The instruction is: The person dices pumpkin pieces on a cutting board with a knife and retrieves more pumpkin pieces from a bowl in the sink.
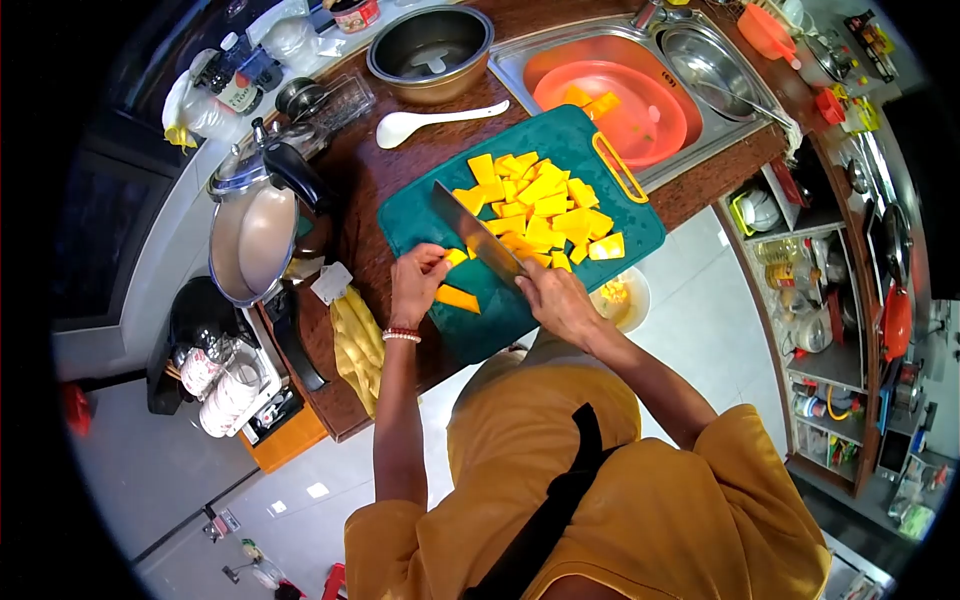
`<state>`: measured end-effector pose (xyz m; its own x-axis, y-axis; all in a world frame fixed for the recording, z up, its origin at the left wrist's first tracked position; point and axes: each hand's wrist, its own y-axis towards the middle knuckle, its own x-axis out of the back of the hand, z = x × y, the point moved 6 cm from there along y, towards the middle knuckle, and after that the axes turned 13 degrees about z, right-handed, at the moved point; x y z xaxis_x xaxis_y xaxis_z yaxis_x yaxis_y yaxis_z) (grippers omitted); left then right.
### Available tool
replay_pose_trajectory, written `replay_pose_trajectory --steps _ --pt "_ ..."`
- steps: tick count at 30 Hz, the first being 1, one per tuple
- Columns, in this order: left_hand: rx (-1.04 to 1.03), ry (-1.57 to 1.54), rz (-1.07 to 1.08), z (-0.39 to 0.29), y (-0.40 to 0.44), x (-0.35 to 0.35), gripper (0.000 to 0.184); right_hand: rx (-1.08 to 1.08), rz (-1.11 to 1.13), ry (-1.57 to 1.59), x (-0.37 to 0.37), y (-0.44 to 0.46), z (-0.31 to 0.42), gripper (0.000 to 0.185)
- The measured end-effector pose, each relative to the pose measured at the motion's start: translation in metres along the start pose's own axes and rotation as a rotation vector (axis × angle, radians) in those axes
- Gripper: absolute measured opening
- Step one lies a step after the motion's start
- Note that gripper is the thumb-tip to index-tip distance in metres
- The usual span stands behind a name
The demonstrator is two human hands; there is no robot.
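My right hand (562, 302) is wrapped round the handle of a kitchen knife (478, 234), whose wide blade slants up and left across the green cutting board (415, 213). With its fingertips pinched, my left hand (417, 285) holds a small pumpkin piece (456, 256) just left of the blade. A longer pumpkin strip (457, 298) lies on the board beside that hand. To the right of the blade is a heap of cut pumpkin chunks (548, 203). The knife hides part of the nearest chunks.
Behind the board are a white spoon (440, 121), a dark pot (430, 50) and a sink holding a red basin (625, 110) with pumpkin pieces. A lidded pressure cooker (255, 235) and a yellow cloth (358, 345) are at left. A bowl (632, 305) sits below the counter edge.
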<state>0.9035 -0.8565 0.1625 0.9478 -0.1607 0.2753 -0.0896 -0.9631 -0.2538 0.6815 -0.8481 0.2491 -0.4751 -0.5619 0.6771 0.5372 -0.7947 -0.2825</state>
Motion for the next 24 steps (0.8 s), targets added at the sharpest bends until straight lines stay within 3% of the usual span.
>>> replay_pose_trajectory --steps 1,4,7,13,24 --pt "0.004 0.224 -0.106 -0.009 -0.003 0.007 0.019 -0.008 0.011 -0.004 -0.001 -0.001 0.001 0.019" --pt "0.051 0.2 -0.193 -0.011 -0.008 0.011 0.021 -0.017 0.041 -0.023 -0.008 0.001 0.001 0.019" --pt "-0.114 0.315 -0.235 -0.025 -0.015 0.009 0.023 -0.014 0.005 -0.023 -0.008 0.003 0.007 0.02" --pt "-0.151 0.179 -0.226 -0.013 -0.007 -0.004 0.022 0.075 -0.029 -0.085 -0.014 0.019 0.02 0.021" --pt "-0.13 0.154 -0.32 -0.015 -0.01 -0.009 0.016 0.028 0.048 -0.315 -0.043 0.061 0.036 0.017"
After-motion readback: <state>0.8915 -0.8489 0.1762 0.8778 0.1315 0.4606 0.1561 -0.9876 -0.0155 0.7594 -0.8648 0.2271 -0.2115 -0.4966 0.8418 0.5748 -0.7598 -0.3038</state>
